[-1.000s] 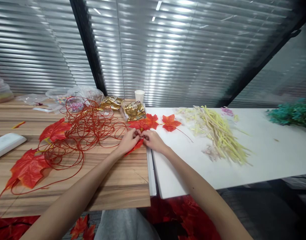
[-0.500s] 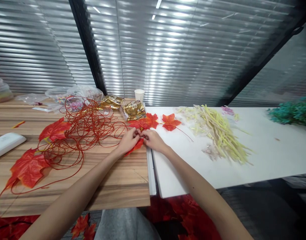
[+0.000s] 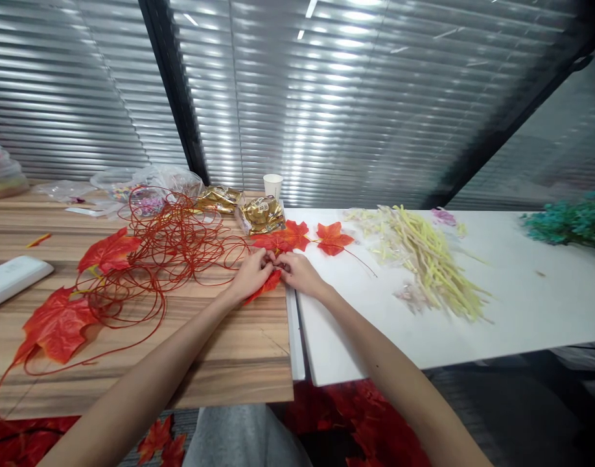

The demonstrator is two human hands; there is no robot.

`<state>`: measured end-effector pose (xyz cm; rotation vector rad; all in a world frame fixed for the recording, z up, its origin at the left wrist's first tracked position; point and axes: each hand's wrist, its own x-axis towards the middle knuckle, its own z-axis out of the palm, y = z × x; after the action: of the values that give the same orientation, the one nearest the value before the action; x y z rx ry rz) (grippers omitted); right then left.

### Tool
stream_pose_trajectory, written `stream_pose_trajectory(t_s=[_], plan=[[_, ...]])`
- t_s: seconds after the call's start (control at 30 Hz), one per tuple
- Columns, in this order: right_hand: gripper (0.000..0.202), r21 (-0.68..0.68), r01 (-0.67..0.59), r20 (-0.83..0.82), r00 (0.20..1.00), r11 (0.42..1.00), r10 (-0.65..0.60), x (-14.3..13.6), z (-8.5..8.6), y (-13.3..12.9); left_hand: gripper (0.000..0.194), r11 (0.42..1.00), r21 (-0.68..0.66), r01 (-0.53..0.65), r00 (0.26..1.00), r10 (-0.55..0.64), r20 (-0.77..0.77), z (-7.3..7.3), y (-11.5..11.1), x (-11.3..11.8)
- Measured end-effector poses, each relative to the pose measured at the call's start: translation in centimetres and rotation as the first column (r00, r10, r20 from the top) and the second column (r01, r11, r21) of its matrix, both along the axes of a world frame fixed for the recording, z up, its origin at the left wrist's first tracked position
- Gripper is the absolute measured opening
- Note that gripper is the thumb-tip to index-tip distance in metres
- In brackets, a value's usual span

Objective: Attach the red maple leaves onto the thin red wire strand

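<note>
Close to the seam between the two tabletops, my left hand (image 3: 251, 275) and my right hand (image 3: 301, 274) meet with fingers pinched together. Between them is an artificial red maple leaf (image 3: 265, 288), its lower part sticking out below my fingers. Its upper end and whatever is pinched there are hidden by my fingertips. Just beyond my hands lie more red maple leaves (image 3: 294, 235), and an orange-red one (image 3: 333, 239) rests on the white table with a thin cord running off it. Loose coils of red cord (image 3: 181, 243) spread to the left of my left hand.
Two maple leaves (image 3: 59, 324) lie by the cord on the wooden table (image 3: 229, 363). Gold packets (image 3: 261, 215) and a paper cup (image 3: 273, 185) stand behind. Yellow fuzzy stems (image 3: 431, 266) and teal foliage (image 3: 570, 219) lie on the white table (image 3: 525, 292).
The whole view has shifted very slightly. Both hands stay pinched at the same maple leaf, with only tiny finger movement.
</note>
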<state>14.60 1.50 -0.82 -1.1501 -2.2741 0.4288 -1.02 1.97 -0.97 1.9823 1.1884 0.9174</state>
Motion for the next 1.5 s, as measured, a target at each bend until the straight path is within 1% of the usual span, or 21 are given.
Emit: stream_pose_trajectory(t_s=[0.33,0.47,0.7,0.97,1.3,1.5], plan=[[0.013,-0.003,0.003,0.001,1.0,1.0,-0.003,-0.02,0.04,0.03,0.007,0.999,0.03,-0.012,1.0,0.013,-0.023,0.21,-0.12,0.05],[0.014,-0.005,0.008,0.002,1.0,1.0,-0.008,0.0,0.14,-0.06,0.007,1.0,0.027,0.001,1.0,0.0,-0.007,0.12,-0.08,0.05],[0.014,-0.007,0.001,0.005,1.0,1.0,-0.001,0.04,0.1,-0.02,0.007,0.999,0.036,-0.006,1.0,0.007,-0.024,-0.07,-0.07,0.03],[0.013,0.003,-0.001,0.024,1.0,1.0,0.0,0.07,0.22,-0.06,0.008,0.999,0.04,-0.019,0.998,0.021,-0.054,0.46,-0.36,0.11],[0.012,0.007,0.0,0.042,0.999,1.0,0.0,0.1,0.37,-0.14,0.009,1.0,0.01,0.007,1.0,-0.007,-0.02,0.43,-0.28,0.13],[0.014,-0.007,0.003,0.048,0.999,1.0,-0.002,0.07,0.55,-0.2,0.008,0.999,0.031,0.007,1.0,-0.006,-0.021,0.36,-0.24,0.12]])
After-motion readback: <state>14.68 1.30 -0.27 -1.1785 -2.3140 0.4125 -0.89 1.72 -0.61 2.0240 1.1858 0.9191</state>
